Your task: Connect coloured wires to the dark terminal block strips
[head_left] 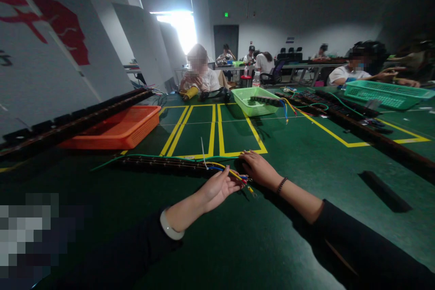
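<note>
My left hand (219,188), palm up, is closed around several wires with yellow, blue and red insulation. Crimped terminals (250,190) on the wire ends stick out past its fingers. These wires come from a long dark strip-shaped part (163,162) lying across the green table. A white cable tie (204,154) stands up from the strip near its right end. My right hand (258,168), palm down, has its fingers closed over the right end of a green wire (217,158) that runs along the strip. Its fingertips are partly hidden.
An orange basket (142,129) sits at left beneath a long dark strip (78,115). A light green basket (243,108) holds a strip with wires. More strips (367,129) and a teal basket (384,96) lie right, near a short black piece (384,190). Other people sit beyond.
</note>
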A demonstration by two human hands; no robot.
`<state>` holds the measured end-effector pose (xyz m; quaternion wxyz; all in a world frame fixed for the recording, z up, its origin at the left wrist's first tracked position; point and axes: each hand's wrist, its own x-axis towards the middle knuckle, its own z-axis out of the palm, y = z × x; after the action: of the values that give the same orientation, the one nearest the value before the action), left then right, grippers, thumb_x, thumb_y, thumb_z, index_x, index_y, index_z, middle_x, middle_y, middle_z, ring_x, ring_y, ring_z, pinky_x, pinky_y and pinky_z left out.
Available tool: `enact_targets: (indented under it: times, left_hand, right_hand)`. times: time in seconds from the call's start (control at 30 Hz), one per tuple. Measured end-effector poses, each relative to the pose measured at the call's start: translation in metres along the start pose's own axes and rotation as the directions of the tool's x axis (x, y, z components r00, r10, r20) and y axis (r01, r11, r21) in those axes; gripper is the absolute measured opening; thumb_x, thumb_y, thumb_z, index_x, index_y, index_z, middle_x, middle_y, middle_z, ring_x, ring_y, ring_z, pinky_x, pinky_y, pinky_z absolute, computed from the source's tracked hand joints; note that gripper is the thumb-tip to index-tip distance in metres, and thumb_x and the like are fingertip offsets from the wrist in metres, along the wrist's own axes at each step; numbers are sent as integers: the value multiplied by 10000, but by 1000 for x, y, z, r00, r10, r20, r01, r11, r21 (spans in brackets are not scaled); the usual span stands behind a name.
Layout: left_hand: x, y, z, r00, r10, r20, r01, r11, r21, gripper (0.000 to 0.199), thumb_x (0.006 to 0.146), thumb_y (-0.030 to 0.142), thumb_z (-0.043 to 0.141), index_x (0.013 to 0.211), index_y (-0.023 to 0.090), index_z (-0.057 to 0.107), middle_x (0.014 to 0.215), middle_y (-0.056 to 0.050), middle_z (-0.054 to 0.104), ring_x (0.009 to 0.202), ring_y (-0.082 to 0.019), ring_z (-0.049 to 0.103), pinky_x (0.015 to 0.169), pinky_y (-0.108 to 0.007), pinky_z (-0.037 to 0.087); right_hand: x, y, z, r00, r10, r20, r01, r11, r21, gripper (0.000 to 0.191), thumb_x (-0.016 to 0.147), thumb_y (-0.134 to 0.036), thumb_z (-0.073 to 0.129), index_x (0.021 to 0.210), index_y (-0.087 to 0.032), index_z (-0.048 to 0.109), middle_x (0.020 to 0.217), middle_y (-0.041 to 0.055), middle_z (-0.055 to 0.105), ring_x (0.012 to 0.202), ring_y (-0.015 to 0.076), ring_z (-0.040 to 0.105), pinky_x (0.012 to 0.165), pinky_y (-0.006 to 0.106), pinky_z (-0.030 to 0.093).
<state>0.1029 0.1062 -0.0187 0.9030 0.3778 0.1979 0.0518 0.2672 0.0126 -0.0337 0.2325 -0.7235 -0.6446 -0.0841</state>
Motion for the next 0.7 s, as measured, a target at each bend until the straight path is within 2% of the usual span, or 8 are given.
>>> enact_targets:
  times: [0.1, 0.2, 0.37, 0.43, 0.6, 0.7]
  left_hand:
    - [0, 0, 0, 1000, 2, 4, -2, 1000, -10, 269, 910, 359, 436, 924, 106, 528, 943, -150, 658, 924, -205, 643, 961, -391, 415]
    - [-1, -1, 0, 1000, 13, 9, -13, 999, -29, 237, 913, 322, 437, 920, 106, 534, 894, -126, 658, 875, -190, 645, 934, -388, 433]
    - [-1, -2, -2, 999, 35, 23, -34, 997, -65, 160, 902, 255, 470, 872, 118, 546, 889, -97, 651, 803, -149, 632, 848, -328, 470]
    - [1, -4, -3, 998, 48, 29, -46, 997, -68, 157, 904, 245, 464, 852, 121, 544, 902, -103, 649, 843, -159, 631, 855, -334, 469]
    - [4, -7, -6, 997, 65, 35, -63, 996, -57, 140, 899, 241, 478, 870, 125, 550, 938, -112, 650, 944, -176, 622, 926, -354, 444]
    - [3, -7, -5, 995, 73, 65, -70, 996, -46, 151, 906, 236, 460, 883, 118, 552, 951, -122, 654, 931, -174, 630, 937, -354, 440]
  right_hand:
    - [-4, -7, -7, 995, 8, -96, 1, 996, 93, 231, 905, -188, 441, 1092, -136, 566, 1095, 109, 622, 1169, 197, 488, 1040, 437, 329]
    - [-11, -20, -20, 988, -51, -148, 76, 983, 169, 232, 938, -245, 401, 1072, -160, 570, 1069, 92, 615, 1084, 180, 521, 979, 405, 381]
    - [-26, -41, -29, 965, -256, -63, 258, 966, 34, 293, 893, -329, 495, 1113, -156, 579, 946, 86, 608, 933, 193, 513, 873, 377, 412]
    - [-31, -46, -26, 971, -235, -37, 234, 972, -22, 297, 892, -286, 496, 1146, -150, 571, 902, 81, 599, 867, 183, 503, 816, 346, 423]
    - [-35, -50, -19, 996, -84, -20, 83, 996, -45, 266, 891, -207, 507, 1144, -159, 575, 846, 59, 587, 791, 156, 502, 735, 280, 417]
    - [-34, -50, -21, 997, -69, -17, 68, 996, -60, 231, 904, -197, 483, 1099, -157, 600, 820, 56, 588, 768, 152, 510, 726, 277, 405]
